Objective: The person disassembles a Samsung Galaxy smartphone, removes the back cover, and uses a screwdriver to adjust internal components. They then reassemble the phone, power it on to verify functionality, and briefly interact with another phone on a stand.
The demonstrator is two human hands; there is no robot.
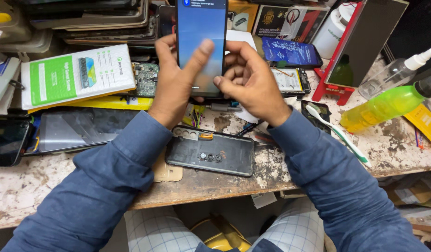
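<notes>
Holding: left hand [171, 86] clamped on lit black slab smartphone [200, 42], thumb across screen.
Right hand [248, 79]: fingers curled together beside phone's edge.
Undone: dark plastic back cover [210, 151] lies below phone, unfitted.

The bench [402, 154] is a worn wooden slab whose pale coating has flaked and stained into brown patches, with a chipped front edge that shows bare wood. Its far side is crowded right to the back, with stacks of flat dark panels [103, 21] piled at the upper left and printed cartons [281, 18] propped along the rear. Light falls evenly from above with soft shadows, while under the bench the space is dim, with a yellow rounded seat [220, 235] below and paper scraps [411, 191] tucked at the lower right.
</notes>
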